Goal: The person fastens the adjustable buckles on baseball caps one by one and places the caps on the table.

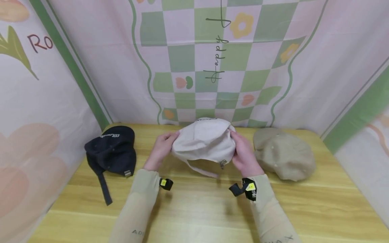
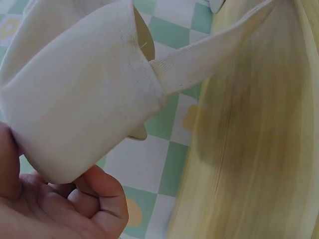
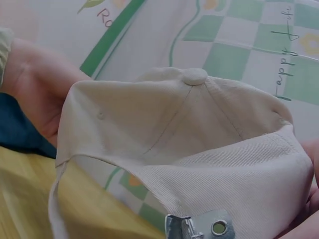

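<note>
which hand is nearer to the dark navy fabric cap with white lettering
Left. The left hand grips the left side of the off-white fabric cap, right of the navy cap; the right hand holds the opposite side, farther off.

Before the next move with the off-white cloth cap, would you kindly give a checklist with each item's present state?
1. Left hand grips the off-white cloth cap: ok.
2. Right hand grips its opposite side: ok.
3. Off-white cloth strap fastened through the silver metal buckle: not ok; it hangs loose.
4. Dark navy cloth cap clear of the left hand: ok, visible gap.
5. Right hand clear of the khaki cloth cap: cannot tell; they overlap in the head view.
</note>
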Available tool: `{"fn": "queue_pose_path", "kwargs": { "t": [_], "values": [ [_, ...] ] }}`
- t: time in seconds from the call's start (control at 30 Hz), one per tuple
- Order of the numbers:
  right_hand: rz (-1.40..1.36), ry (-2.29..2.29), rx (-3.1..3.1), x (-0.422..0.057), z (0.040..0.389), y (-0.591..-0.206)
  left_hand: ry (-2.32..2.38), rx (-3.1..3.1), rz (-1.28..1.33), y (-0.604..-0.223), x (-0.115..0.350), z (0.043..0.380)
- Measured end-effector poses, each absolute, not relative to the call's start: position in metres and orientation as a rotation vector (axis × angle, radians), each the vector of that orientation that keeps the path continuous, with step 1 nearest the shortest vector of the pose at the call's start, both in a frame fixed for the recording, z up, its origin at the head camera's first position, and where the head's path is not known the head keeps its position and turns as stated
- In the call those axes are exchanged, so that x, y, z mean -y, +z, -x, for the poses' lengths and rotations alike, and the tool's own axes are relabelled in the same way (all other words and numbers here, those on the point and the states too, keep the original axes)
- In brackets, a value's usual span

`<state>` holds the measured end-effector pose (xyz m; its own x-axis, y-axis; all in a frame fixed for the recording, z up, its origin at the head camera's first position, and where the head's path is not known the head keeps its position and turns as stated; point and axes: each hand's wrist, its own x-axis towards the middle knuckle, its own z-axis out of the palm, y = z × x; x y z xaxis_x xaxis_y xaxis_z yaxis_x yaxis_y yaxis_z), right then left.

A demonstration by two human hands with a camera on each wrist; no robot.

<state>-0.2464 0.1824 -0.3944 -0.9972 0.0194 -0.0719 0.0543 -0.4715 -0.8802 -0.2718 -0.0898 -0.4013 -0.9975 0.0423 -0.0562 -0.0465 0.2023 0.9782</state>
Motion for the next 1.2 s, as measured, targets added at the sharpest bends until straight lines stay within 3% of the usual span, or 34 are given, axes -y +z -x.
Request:
{"fn": "queue_pose_path", "kwargs": {
  "t": [0.53,1.2],
  "values": [
    [-0.150,-2.789,-1.413,-0.193,0.245,-0.396,2.082,-2.109,-0.111,-0.397,0.088,0.270],
    [-0.345,-2.844,-1.321,-0.207,0.247,-0.406,2.052,-1.905,-0.480,-0.401,0.086,0.268]
  ]
}}
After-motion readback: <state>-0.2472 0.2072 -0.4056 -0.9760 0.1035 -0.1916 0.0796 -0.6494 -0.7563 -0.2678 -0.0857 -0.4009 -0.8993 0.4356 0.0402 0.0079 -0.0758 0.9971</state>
